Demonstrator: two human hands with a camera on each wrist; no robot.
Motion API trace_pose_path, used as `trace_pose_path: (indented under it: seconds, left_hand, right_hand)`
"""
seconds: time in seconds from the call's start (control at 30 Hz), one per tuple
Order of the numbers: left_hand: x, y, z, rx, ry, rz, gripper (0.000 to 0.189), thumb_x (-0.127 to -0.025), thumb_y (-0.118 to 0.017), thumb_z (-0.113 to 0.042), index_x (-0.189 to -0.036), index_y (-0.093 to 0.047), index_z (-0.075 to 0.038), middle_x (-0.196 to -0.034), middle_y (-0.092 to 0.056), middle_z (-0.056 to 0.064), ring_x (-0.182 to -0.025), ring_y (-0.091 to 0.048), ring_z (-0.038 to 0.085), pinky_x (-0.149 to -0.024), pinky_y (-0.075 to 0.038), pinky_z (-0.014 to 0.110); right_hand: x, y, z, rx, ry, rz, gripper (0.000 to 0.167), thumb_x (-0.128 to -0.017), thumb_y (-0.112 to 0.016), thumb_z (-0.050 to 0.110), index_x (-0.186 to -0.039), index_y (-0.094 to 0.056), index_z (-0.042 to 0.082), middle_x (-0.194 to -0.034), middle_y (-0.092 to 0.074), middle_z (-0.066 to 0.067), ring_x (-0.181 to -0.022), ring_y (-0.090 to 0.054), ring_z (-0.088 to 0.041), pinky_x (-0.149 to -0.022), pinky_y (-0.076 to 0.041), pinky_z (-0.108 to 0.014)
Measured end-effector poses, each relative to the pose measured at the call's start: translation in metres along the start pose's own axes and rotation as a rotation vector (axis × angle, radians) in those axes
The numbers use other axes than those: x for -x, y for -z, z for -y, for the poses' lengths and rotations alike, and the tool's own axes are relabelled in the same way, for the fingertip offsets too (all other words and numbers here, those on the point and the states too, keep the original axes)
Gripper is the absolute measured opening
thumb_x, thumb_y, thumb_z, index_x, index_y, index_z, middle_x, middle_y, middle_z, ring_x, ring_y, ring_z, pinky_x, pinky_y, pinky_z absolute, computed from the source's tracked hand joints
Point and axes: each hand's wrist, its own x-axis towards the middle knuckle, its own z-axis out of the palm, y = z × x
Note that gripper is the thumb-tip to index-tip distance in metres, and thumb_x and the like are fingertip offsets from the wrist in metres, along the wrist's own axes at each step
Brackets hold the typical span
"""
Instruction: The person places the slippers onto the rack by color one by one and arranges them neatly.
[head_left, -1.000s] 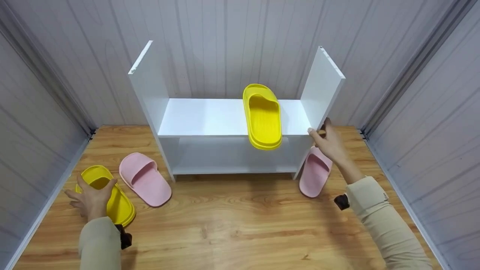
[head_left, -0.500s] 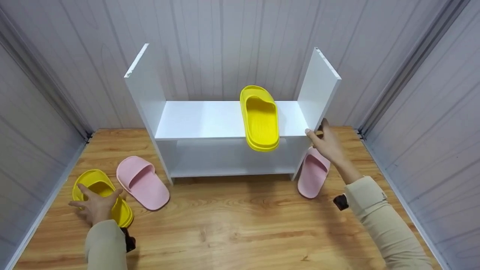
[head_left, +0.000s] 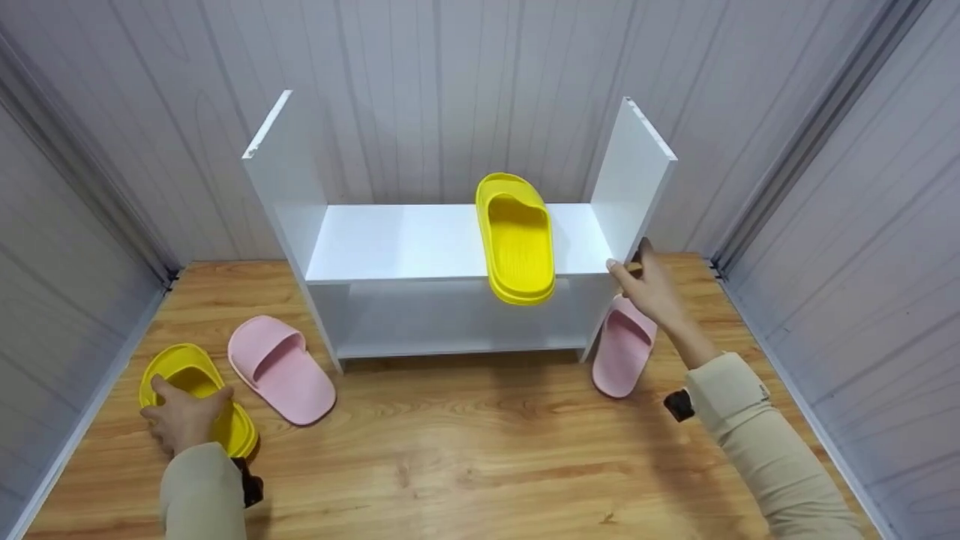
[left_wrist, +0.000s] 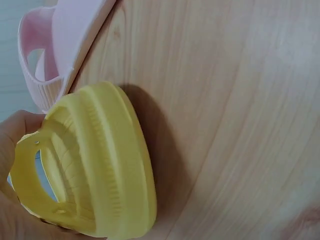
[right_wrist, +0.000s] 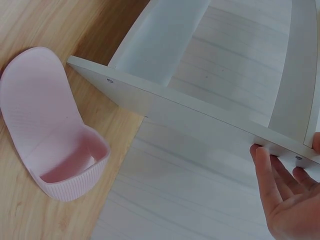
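Note:
At the floor's left, my left hand [head_left: 184, 420] holds a yellow slipper [head_left: 235, 435] across its strap, thumb on one side and fingers on the other. In the left wrist view the slipper's heel [left_wrist: 122, 165] casts a shadow on the floor and looks slightly raised. My right hand [head_left: 658, 296] pinches the front edge of the right side panel [head_left: 634, 180] of a white shoe rack [head_left: 390, 244]; its fingers [right_wrist: 267, 175] press the panel's outer face. Another yellow slipper [head_left: 523, 247] lies on the rack's upper shelf, its heel jutting past the front edge.
One pink slipper [head_left: 296, 386] lies between the held slipper and the rack. Another pink slipper [head_left: 621, 360] is on the floor against the rack's right side, below my right hand. Panelled walls [head_left: 405, 97] enclose the wooden floor [head_left: 450, 465] at the back and both sides.
My left hand has shifted over the yellow slipper, and its fingers, spread earlier, have closed in around it. The right hand stays on the panel. The head view has drifted slightly.

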Motion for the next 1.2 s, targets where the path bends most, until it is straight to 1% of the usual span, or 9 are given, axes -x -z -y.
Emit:
trace_pose_path:
  seconds: [0.13, 0.23, 0.33, 0.53, 0.7, 0.8, 0.93, 1.07, 1.2]
  left_hand:
    - [0.000, 0.004, -0.001, 0.022, 0.011, -0.009, 0.102, -0.078, -0.057, -0.044, -0.135, 0.020, -0.008, -0.132, 0.005, 0.037, -0.115, -0.014, 0.056, -0.091, -0.020, 0.062]
    - [-0.001, 0.007, -0.001, 0.026, 0.025, -0.011, 0.102, -0.078, -0.055, -0.046, -0.136, 0.020, -0.009, -0.132, 0.003, 0.037, -0.115, -0.017, 0.056, -0.091, -0.021, 0.062]
    - [-0.001, 0.011, -0.001, 0.041, 0.014, -0.013, 0.101, -0.078, -0.054, -0.047, -0.136, 0.021, -0.011, -0.132, 0.001, 0.037, -0.114, -0.018, 0.055, -0.091, -0.021, 0.062]
    - [-0.002, 0.021, -0.010, 0.080, -0.078, -0.036, 0.100, -0.078, -0.056, -0.044, -0.137, 0.019, -0.015, -0.133, 0.001, 0.035, -0.115, -0.017, 0.054, -0.090, -0.019, 0.064]
    - [-0.001, 0.031, -0.025, 0.071, -0.159, -0.040, 0.099, -0.077, -0.058, -0.043, -0.138, 0.016, -0.017, -0.135, 0.003, 0.033, -0.118, -0.011, 0.054, -0.089, -0.018, 0.065]
    - [0.001, 0.033, -0.034, 0.054, -0.186, -0.030, 0.098, -0.077, -0.057, -0.042, -0.138, 0.015, -0.016, -0.135, 0.002, 0.032, -0.118, -0.011, 0.053, -0.089, -0.017, 0.066]
    - [0.004, 0.032, -0.045, 0.031, -0.220, -0.026, 0.097, -0.078, -0.058, -0.040, -0.139, 0.014, -0.017, -0.136, 0.001, 0.031, -0.118, -0.013, 0.052, -0.089, -0.017, 0.066]
    - [0.006, 0.027, -0.054, 0.017, -0.273, -0.028, 0.097, -0.078, -0.059, -0.039, -0.139, 0.013, -0.019, -0.137, 0.003, 0.029, -0.118, -0.013, 0.052, -0.089, -0.017, 0.066]
    - [0.008, 0.022, -0.062, -0.008, -0.330, -0.017, 0.098, -0.077, -0.061, -0.040, -0.139, 0.013, -0.019, -0.136, 0.000, 0.031, -0.117, -0.015, 0.052, -0.089, -0.019, 0.066]
  right_hand:
    - [0.000, 0.000, -0.001, -0.020, 0.001, 0.008, 0.061, -0.089, -0.050, 0.031, -0.132, -0.023, -0.003, -0.109, -0.049, -0.027, -0.089, -0.053, -0.032, -0.063, -0.049, -0.036]
    - [0.000, -0.001, -0.001, -0.020, 0.000, 0.016, 0.062, -0.090, -0.049, 0.032, -0.134, -0.021, -0.002, -0.108, -0.049, -0.026, -0.090, -0.052, -0.032, -0.064, -0.049, -0.036]
    - [-0.001, -0.001, -0.001, -0.019, 0.001, 0.023, 0.063, -0.090, -0.049, 0.032, -0.134, -0.020, -0.002, -0.108, -0.049, -0.026, -0.090, -0.052, -0.032, -0.065, -0.049, -0.037]
    - [-0.003, -0.002, 0.000, -0.024, -0.007, 0.028, 0.062, -0.090, -0.049, 0.033, -0.133, -0.021, -0.001, -0.110, -0.047, -0.027, -0.092, -0.052, -0.033, -0.065, -0.049, -0.039]
    - [-0.004, -0.002, 0.000, -0.020, 0.006, 0.015, 0.057, -0.089, -0.050, 0.029, -0.130, -0.025, -0.003, -0.113, -0.046, -0.028, -0.092, -0.052, -0.033, -0.063, -0.050, -0.038]
    - [-0.004, -0.001, 0.000, -0.013, 0.011, 0.007, 0.055, -0.089, -0.050, 0.028, -0.127, -0.028, -0.004, -0.112, -0.047, -0.028, -0.091, -0.053, -0.033, -0.062, -0.050, -0.037]
    - [-0.003, 0.000, 0.000, -0.010, 0.006, 0.006, 0.055, -0.089, -0.050, 0.030, -0.126, -0.029, -0.005, -0.110, -0.048, -0.028, -0.090, -0.053, -0.033, -0.062, -0.050, -0.037]
    - [-0.004, 0.001, 0.000, -0.015, 0.007, 0.001, 0.055, -0.089, -0.050, 0.029, -0.126, -0.028, -0.004, -0.109, -0.049, -0.028, -0.089, -0.054, -0.033, -0.062, -0.049, -0.036]
    - [-0.003, 0.001, -0.001, -0.024, 0.011, 0.001, 0.056, -0.089, -0.051, 0.028, -0.128, -0.027, -0.004, -0.111, -0.048, -0.028, -0.089, -0.054, -0.033, -0.060, -0.049, -0.036]
